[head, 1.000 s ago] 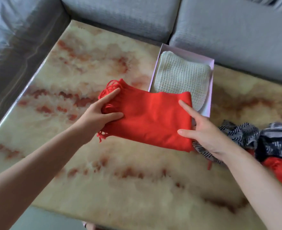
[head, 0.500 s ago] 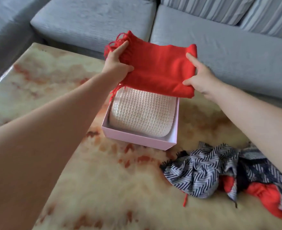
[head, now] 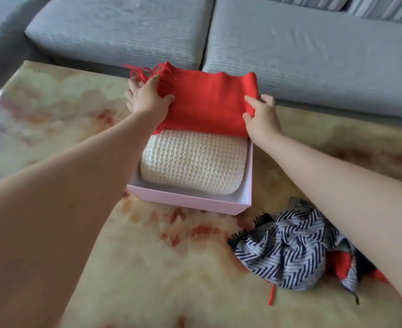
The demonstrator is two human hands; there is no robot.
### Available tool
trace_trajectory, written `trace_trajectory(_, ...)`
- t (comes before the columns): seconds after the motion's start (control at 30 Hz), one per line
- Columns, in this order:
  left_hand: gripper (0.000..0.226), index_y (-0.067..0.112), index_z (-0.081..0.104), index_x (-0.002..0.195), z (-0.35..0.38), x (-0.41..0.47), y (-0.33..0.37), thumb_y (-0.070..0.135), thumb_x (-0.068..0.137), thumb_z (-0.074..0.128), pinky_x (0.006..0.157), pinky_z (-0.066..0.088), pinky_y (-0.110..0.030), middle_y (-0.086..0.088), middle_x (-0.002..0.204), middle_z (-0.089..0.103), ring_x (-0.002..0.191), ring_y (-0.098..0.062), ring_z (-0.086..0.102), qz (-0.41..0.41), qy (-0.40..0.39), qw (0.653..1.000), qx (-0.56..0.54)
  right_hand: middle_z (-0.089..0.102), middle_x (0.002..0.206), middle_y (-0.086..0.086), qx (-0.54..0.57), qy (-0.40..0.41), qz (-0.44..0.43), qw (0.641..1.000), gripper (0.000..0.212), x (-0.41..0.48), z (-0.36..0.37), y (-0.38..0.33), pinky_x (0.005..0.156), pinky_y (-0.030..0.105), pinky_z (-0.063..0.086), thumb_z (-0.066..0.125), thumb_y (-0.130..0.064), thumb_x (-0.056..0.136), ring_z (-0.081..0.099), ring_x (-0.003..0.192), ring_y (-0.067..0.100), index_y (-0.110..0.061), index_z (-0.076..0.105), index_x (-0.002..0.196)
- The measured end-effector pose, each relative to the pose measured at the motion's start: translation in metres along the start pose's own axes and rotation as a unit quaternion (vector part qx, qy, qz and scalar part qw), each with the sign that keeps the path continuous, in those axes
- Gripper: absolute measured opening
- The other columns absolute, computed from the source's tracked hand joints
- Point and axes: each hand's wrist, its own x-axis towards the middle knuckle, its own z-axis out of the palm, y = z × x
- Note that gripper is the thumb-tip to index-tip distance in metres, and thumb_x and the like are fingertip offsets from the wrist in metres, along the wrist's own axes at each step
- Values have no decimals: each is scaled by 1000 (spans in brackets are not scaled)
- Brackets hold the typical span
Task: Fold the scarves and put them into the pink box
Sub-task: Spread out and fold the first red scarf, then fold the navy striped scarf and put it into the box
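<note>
A folded red scarf (head: 207, 102) with a fringe lies over the far half of the pink box (head: 190, 201). Under it in the box sits a folded cream knitted scarf (head: 193, 162), whose near half shows. My left hand (head: 148, 97) holds the red scarf's left fringed edge, thumb on top. My right hand (head: 260, 117) pinches the scarf's right edge. A crumpled scarf in a black and white zigzag pattern with red parts (head: 294, 252) lies on the table to the right of the box.
The box stands on a glossy marble-patterned table (head: 53, 129). A grey sofa (head: 313, 55) runs along the table's far edge, close behind the box.
Both hands lifted the red scarf off the table, carried it over the box and lowered it onto the cream scarf. The view also moved closer to the box.
</note>
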Motion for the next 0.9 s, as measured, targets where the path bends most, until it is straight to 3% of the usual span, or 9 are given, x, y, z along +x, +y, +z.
trace_trajectory(0.07, 64, 36, 33, 143, -6, -6, 7, 35, 85, 62, 111, 19, -38, -10, 154, 11, 137, -33, 19, -8, 35, 999, 13, 10, 158, 9, -64, 1, -27, 998, 49, -9, 0, 0, 113, 31, 17, 54, -26, 94, 19, 141, 28, -23, 43, 141)
trace_trajectory(0.17, 58, 32, 42, 138, -6, -21, 10, 33, 84, 61, 111, 17, -37, -7, 151, 18, 137, -30, 20, 85, 77, 993, 11, 18, 158, 3, -106, -50, -83, 990, 62, -21, 1, -1, 114, 36, 15, 54, -44, 91, 17, 143, 25, -24, 34, 146)
trace_trajectory(0.27, 63, 31, 46, 137, 7, -40, 1, 40, 79, 67, 114, 14, -39, -6, 152, 25, 140, -28, 18, 250, 5, 965, 85, 13, 159, 1, -155, -97, -93, 979, 77, -30, 6, 3, 114, 39, 16, 57, -51, 87, 15, 142, 27, -28, 21, 150)
trace_trajectory(0.33, 70, 32, 38, 142, 14, -43, -15, 38, 80, 68, 116, 9, -38, -5, 155, 23, 143, -25, 16, 299, -36, 939, 165, 14, 158, -2, -161, -88, -90, 979, 75, -31, 9, 3, 112, 38, 20, 60, -46, 87, 18, 140, 27, -31, 21, 149)
trace_trajectory(0.5, 69, 36, 25, 147, 3, -28, -32, 4, 88, 44, 115, 5, -42, 4, 157, 20, 145, -17, 12, 286, -24, 928, 240, 11, 159, -6, -155, -110, -60, 980, 68, -28, 12, 0, 111, 42, 19, 55, -43, 91, 15, 142, 24, -36, 19, 149)
trace_trajectory(0.67, 68, 35, 27, 146, 5, -31, -25, 24, 87, 59, 116, 2, -46, 2, 156, 21, 146, -20, 11, 240, -102, 942, 211, -2, 160, -5, -108, -177, -46, 977, 72, -32, 3, 5, 115, 41, 8, 54, -43, 92, 1, 146, 24, -36, 12, 150)
trace_trajectory(0.77, 66, 34, 35, 143, -5, -41, -14, 35, 84, 63, 116, 3, -45, 1, 152, 32, 144, -21, 17, 221, -78, 963, 131, 5, 160, 2, 14, -98, -54, 994, 69, -46, -7, 5, 117, 33, 10, 60, -34, 90, 7, 145, 25, -29, 24, 149)
trace_trajectory(0.83, 58, 29, 44, 139, -8, -58, -14, 33, 83, 62, 115, 15, -42, -1, 143, 44, 137, -24, 29, 235, -34, 970, 60, 15, 157, 5, 105, -30, -37, 993, 60, -74, -12, 13, 111, 21, 11, 60, -26, 91, 15, 143, 17, -23, 35, 146)
trace_trajectory(0.9, 53, 23, 54, 131, -8, -89, -20, 34, 79, 56, 109, 28, -41, -6, 132, 55, 126, -27, 43, 244, -37, 969, -5, 33, 145, 8, 101, 43, -34, 993, 48, -119, -15, 34, 107, 18, 19, 61, -16, 90, 31, 134, 15, -16, 49, 136)
